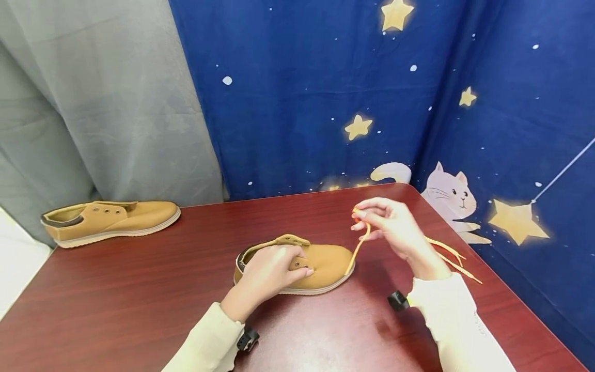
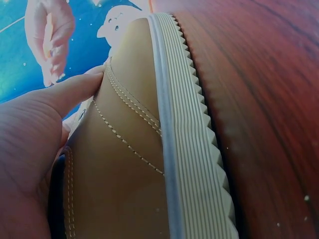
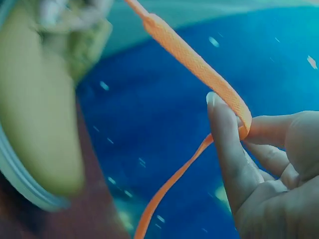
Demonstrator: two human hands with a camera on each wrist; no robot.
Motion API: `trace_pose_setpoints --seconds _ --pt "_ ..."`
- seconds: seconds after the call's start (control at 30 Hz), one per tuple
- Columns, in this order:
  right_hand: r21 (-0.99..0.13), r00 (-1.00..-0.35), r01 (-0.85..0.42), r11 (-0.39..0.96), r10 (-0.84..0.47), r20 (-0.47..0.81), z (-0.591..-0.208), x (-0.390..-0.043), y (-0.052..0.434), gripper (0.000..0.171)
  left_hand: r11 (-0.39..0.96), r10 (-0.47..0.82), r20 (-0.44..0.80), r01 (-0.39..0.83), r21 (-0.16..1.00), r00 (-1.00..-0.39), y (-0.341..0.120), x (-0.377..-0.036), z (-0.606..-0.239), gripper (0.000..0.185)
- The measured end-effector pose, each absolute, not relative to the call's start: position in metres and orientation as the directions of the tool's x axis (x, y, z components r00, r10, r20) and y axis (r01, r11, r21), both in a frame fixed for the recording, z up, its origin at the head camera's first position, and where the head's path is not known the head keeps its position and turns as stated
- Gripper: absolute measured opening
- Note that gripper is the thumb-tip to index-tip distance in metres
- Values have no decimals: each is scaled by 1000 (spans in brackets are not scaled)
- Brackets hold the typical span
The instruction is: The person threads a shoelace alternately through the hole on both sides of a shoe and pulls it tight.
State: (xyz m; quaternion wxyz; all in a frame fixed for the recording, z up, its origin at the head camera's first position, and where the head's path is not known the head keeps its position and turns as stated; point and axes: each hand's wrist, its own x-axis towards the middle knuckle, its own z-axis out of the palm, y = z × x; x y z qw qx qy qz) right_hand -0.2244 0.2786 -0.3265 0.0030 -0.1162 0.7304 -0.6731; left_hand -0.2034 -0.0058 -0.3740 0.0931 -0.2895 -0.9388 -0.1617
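A tan low shoe with a pale ridged sole lies on the table, its toe to the right. My left hand grips it at the eyelet flap, with the thumb along the outside and the other fingers mostly hidden behind the flap. To the right of the toe, above the table, my right hand pinches a flat yellow-orange shoelace between thumb and fingertips. One length of the lace hangs down in front of the toe. Other lace ends show beyond the right wrist.
A second tan shoe without a lace stands at the table's far left, toe to the right. The reddish-brown table ends at a grey curtain and a blue star-patterned curtain; its right edge runs past the right forearm.
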Motion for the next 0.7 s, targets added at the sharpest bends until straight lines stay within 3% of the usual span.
trace_pose_setpoints --seconds 0.13,0.33,0.5,0.7 --pt "-989 -971 -146 -16 -189 147 -340 -220 262 17 781 517 265 576 242 -814 -3 -204 -374 30" --pt "-994 -984 -109 -14 -142 110 -357 -218 249 28 783 516 264 574 240 -815 -3 -203 -374 32" --pt "-956 -962 -165 241 -255 102 -359 -218 250 32 782 517 274 577 234 -811 -3 -204 -375 31" --pt "-769 -888 -370 522 -441 128 -355 -218 256 29 786 509 266 567 245 -819 -5 -205 -373 29"
